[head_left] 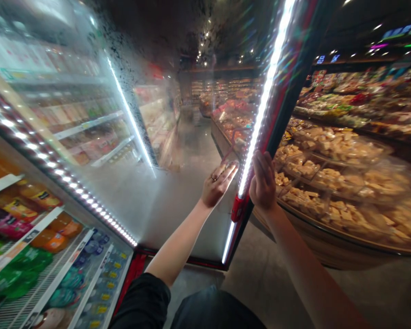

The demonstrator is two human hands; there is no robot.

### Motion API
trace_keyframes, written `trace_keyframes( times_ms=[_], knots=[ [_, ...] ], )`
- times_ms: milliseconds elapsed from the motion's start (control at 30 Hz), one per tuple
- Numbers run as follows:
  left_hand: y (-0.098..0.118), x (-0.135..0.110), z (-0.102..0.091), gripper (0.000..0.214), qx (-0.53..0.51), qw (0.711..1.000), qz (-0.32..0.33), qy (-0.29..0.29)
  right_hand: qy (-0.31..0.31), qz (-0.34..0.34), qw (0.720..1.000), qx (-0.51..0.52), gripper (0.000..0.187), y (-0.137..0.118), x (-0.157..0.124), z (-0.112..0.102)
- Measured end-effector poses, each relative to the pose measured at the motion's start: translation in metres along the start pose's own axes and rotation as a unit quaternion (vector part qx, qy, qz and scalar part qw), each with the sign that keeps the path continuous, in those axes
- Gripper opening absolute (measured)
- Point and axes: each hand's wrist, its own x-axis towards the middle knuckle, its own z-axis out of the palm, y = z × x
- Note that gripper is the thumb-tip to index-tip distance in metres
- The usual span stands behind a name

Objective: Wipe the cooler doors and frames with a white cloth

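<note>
A glass fridge door (192,201) stands swung open in front of me, with a bright light strip (267,84) running down its outer edge. My left hand (219,183) lies against the inner side of the glass close to that strip, its fingers stretched out. A ring shows on one finger. Fingers bent against the door's dark outer edge, my right hand (263,182) grips the frame. Just below and between my hands sits a red fitting (237,209) on the strip. The glass looks misted and speckled in its upper part.
Left of me is the open fridge, its wire shelves (37,274) stocked with drink bottles (50,237). A row of lights (60,171) lines the fridge frame. At the right, a rounded display counter (329,228) carries packed foods (342,183).
</note>
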Motion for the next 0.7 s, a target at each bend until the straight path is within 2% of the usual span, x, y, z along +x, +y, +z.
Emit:
trace_keyframes(
  times_ms=[133, 200, 267, 400, 500, 600, 633, 700],
  knots=[
    [0.005, 0.011, 0.006, 0.058, 0.001, 0.995, -0.094, 0.037, 0.002, 0.020, 1.000, -0.014, 0.075, -0.002, -0.004, 0.004],
    [0.014, 0.013, 0.014, 0.056, -0.003, 0.996, -0.087, 0.031, -0.005, 0.026, 1.000, -0.016, 0.075, -0.002, -0.005, 0.004],
    [0.019, 0.006, 0.018, 0.053, -0.003, 0.999, -0.041, 0.019, -0.014, 0.021, 1.000, -0.017, 0.076, -0.001, -0.008, 0.002],
    [0.004, -0.018, 0.007, 0.054, 0.000, 1.000, 0.009, 0.015, -0.027, 0.014, 0.999, -0.024, 0.076, -0.004, -0.013, -0.003],
    [-0.011, -0.025, 0.000, 0.060, 0.006, 0.998, -0.046, 0.035, -0.026, 0.025, 0.999, -0.019, 0.077, -0.012, -0.016, -0.004],
    [-0.013, -0.017, 0.003, 0.062, 0.003, 0.990, -0.128, 0.060, -0.033, 0.043, 0.999, -0.008, 0.082, -0.019, -0.017, -0.002],
    [-0.011, -0.014, 0.004, 0.062, 0.000, 0.990, -0.130, 0.059, -0.035, 0.048, 0.998, -0.005, 0.084, -0.020, -0.017, -0.001],
    [-0.009, -0.013, 0.004, 0.063, -0.002, 0.995, -0.089, 0.037, -0.036, 0.052, 0.998, 0.000, 0.086, -0.021, -0.018, 0.001]
  ],
)
